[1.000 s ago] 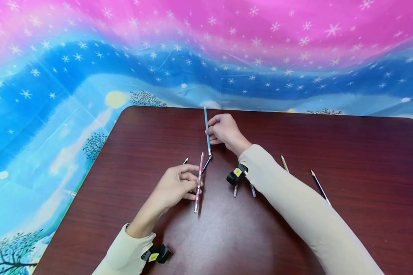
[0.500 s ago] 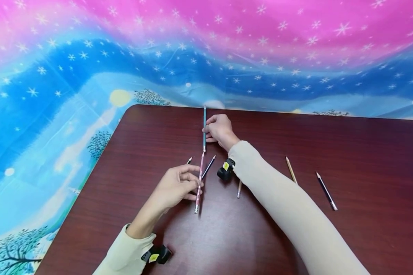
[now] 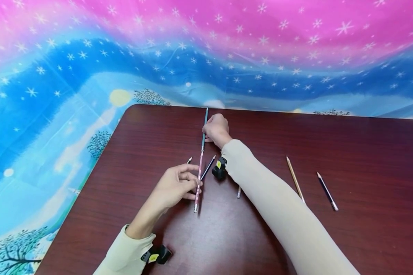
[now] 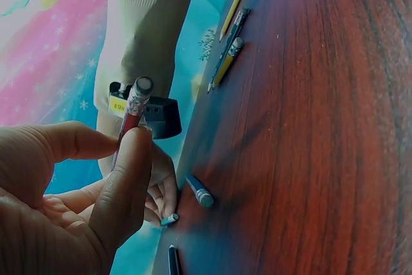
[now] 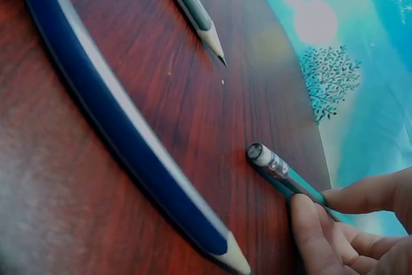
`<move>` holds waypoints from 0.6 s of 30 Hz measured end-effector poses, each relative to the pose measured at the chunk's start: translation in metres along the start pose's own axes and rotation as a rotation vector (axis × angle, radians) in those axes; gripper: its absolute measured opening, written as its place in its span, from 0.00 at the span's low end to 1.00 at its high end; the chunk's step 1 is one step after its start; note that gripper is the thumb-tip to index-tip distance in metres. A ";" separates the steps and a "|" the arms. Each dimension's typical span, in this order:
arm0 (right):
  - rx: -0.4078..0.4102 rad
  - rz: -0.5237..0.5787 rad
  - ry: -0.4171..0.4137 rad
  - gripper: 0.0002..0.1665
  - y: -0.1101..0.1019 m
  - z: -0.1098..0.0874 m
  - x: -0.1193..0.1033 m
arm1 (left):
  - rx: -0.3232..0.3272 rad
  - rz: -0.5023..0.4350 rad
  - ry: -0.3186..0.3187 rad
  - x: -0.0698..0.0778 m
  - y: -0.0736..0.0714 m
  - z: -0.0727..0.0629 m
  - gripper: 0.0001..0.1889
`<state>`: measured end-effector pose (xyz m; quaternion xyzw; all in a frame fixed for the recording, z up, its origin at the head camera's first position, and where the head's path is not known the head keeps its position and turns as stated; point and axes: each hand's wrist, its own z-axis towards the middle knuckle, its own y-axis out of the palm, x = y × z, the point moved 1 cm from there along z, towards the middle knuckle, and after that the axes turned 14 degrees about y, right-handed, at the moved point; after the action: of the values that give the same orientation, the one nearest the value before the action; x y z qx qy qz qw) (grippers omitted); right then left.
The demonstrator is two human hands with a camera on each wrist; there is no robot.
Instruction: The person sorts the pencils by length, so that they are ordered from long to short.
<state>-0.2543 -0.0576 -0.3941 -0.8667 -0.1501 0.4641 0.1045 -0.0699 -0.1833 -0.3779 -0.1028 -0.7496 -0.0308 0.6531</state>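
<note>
My left hand (image 3: 179,185) pinches a pink patterned pencil (image 3: 198,177) between thumb and fingers, its silver-banded eraser end toward me. The left wrist view shows that eraser end (image 4: 143,86) raised off the table. Near the table's far edge, my right hand (image 3: 217,128) pinches a teal pencil (image 3: 206,117), point away from me. Its eraser end lies low over the wood in the right wrist view. From the head, the pink pencil's point meets the teal one's eraser end in one nearly straight line. A dark blue pencil (image 3: 208,168) lies slanted beside my left fingers, partly hidden.
Another dark pencil (image 3: 189,160) shows only its point behind my left hand. To the right lie a gold pencil (image 3: 295,179), partly under my sleeve, and a dark pencil (image 3: 327,191). One eraser end (image 3: 239,192) peeks out below my right forearm. A printed cloth (image 3: 206,49) hangs behind the table.
My right hand has shifted slightly left and turned the teal pencil; its eraser end has swung from the dark blue pencil's point to the pink pencil's point. The left hand has stayed still.
</note>
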 end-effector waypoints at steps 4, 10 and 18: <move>0.030 -0.057 0.020 0.05 0.001 0.001 -0.003 | 0.007 -0.001 -0.004 0.000 -0.001 -0.001 0.28; 0.002 -0.060 0.015 0.07 -0.002 0.004 -0.004 | 0.014 0.000 -0.003 -0.001 -0.003 0.000 0.27; -0.106 0.044 0.002 0.06 -0.008 0.007 0.000 | 0.007 0.008 0.002 -0.003 -0.005 0.001 0.27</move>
<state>-0.2616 -0.0501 -0.3952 -0.8745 -0.1551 0.4570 0.0486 -0.0716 -0.1880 -0.3803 -0.1034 -0.7486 -0.0257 0.6543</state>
